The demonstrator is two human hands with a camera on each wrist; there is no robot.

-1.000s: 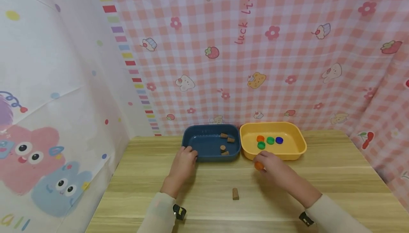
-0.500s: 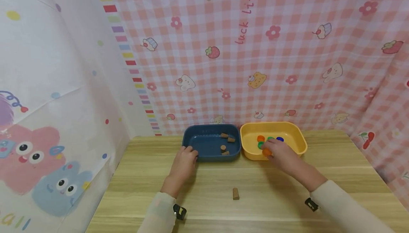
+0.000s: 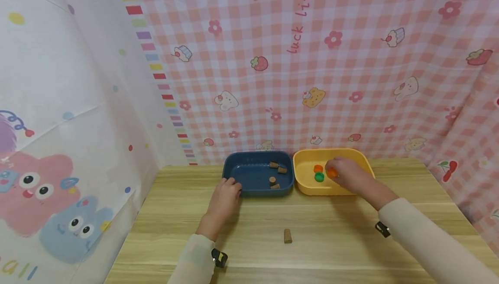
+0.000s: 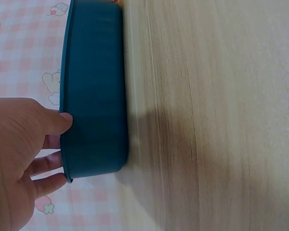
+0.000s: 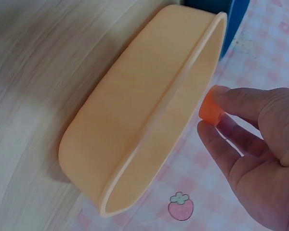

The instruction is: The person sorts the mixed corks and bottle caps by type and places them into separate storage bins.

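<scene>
My right hand [image 3: 347, 175] is over the yellow tray [image 3: 368, 171], pinching an orange bottle cap [image 5: 212, 108] between thumb and fingers. Below it in the tray lie another orange cap [image 3: 318, 169] and a green cap [image 3: 319, 177]; the other caps are hidden by the hand. At the near left corner of the dark blue tray [image 3: 249, 175], my left hand [image 3: 225, 197] grips the rim. The left wrist view shows the thumb [image 4: 60, 122] on the near side of that rim and the fingers behind it. Several corks [image 3: 282, 170] lie in the blue tray's right half.
One cork [image 3: 287, 236] lies on the wooden table [image 3: 257, 258] in front of the trays, between my forearms. The two trays stand side by side against a pink checked cloth [image 3: 273, 119] at the table's back edge. A white printed cloth [image 3: 97, 154] hangs at left.
My right hand has moved from the yellow tray's front edge to over its inside, carrying the orange cap. The left hand keeps its grip on the blue tray.
</scene>
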